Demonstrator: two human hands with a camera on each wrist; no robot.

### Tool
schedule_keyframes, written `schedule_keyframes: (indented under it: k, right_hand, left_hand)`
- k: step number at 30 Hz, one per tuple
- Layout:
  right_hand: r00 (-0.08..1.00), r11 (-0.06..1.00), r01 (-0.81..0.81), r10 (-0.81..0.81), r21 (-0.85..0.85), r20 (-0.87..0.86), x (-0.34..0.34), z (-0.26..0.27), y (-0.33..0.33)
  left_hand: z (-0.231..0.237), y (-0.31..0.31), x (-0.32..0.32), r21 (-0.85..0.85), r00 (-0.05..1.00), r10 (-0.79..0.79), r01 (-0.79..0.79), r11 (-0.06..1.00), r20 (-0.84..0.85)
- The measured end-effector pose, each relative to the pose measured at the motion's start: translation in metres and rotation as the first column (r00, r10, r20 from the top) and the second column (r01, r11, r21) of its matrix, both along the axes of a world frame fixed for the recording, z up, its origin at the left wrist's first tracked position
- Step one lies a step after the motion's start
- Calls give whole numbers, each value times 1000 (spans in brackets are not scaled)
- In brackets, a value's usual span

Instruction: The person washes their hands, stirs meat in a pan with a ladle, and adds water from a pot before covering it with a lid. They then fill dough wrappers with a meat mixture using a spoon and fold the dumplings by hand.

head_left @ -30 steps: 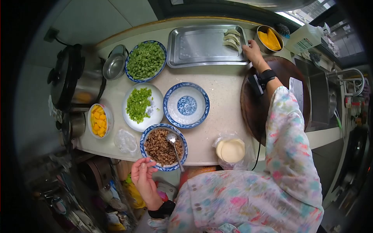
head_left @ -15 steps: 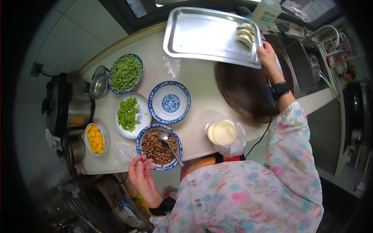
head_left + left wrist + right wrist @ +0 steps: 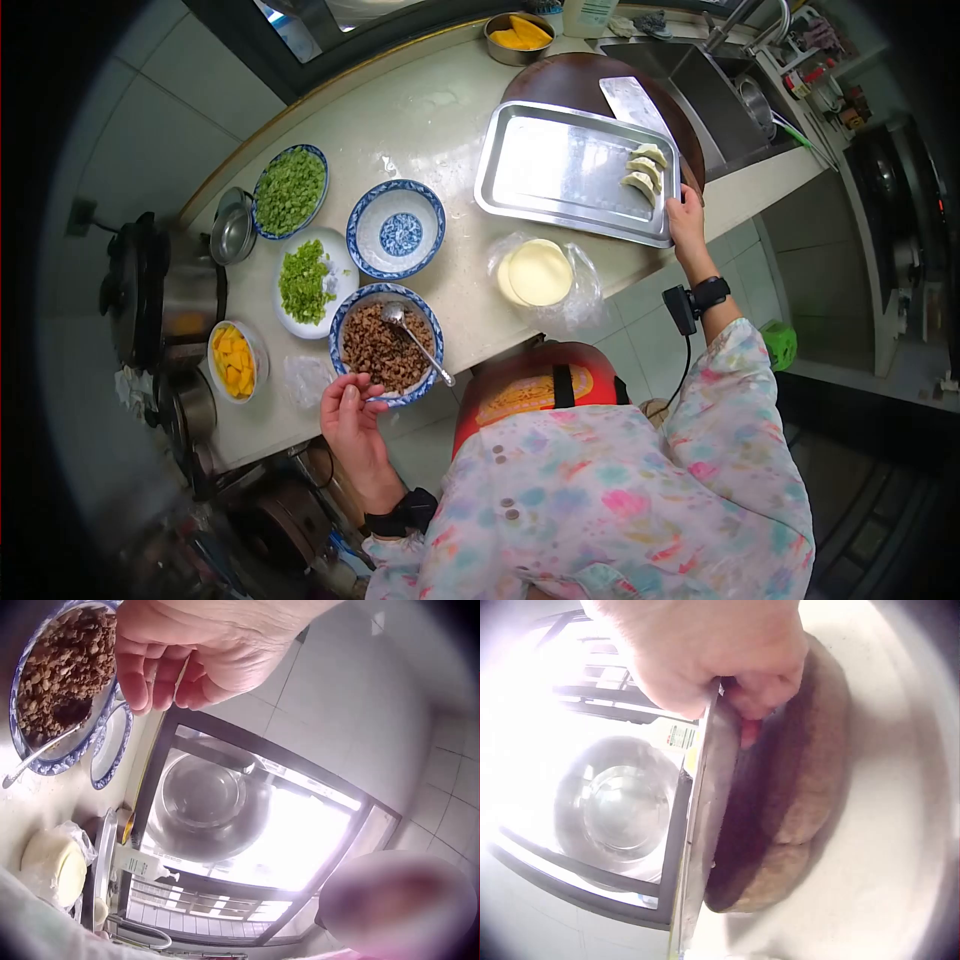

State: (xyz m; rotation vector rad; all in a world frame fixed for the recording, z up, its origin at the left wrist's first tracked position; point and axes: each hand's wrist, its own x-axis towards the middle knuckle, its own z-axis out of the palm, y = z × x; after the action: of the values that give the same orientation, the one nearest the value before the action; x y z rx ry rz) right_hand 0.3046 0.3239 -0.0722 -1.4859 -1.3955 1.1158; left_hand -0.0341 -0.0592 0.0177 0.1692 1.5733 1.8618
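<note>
My right hand (image 3: 690, 232) grips the short right edge of a metal tray (image 3: 550, 165), thumb and fingers on either side of the rim. Several pale folded dumplings (image 3: 643, 175) lie at the tray's right end. The right wrist view shows the tray (image 3: 711, 787) edge-on, raised above the round board. My left hand (image 3: 357, 440) hangs with loosely bent fingers beside the bowl of brown filling (image 3: 385, 352), in which a spoon (image 3: 424, 352) rests. In the left wrist view no object shows in the left hand (image 3: 214, 645). Round wrappers (image 3: 540, 273) sit on plastic near the counter's front edge.
A patterned bowl (image 3: 400, 234) with nothing in it stands mid-counter. Left of it are chopped greens (image 3: 304, 282), a green-filled bowl (image 3: 290, 192) and yellow cubes (image 3: 233, 362). A cleaver (image 3: 636, 104) lies on the round board (image 3: 550, 80), beside the sink (image 3: 690, 85).
The right hand has lifted the tray from the back of the counter and brought it nearer the body, over the board's front. The left hand stays beside the filling bowl. The head view has turned.
</note>
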Motion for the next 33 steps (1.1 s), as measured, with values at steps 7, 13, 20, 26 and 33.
schedule_keyframes:
  k: [7,13,20,26,33]
  right_hand:
    - [901,959,-196,94,205,424,17,-16,31]
    - [812,857,-377,123,353,570,-5,41,-18]
    - [602,416,-797,491,438,629,-86,71,-110]
    - [598,573,-770,496,280,629,-95,44,-115]
    - [652,520,-725,307,452,693,-99,37,-122]
  left_hand:
    - [1,-4,28,-12,993,114,-114,993,8]
    - [-5,-5,46,-183,973,179,-204,962,-144]
    - [-4,38,81,-246,990,-58,24,969,-131]
    - [-30,102,83,-208,868,-484,457,865,-110]
    - [-74,146,101,-307,802,-408,293,906,-437]
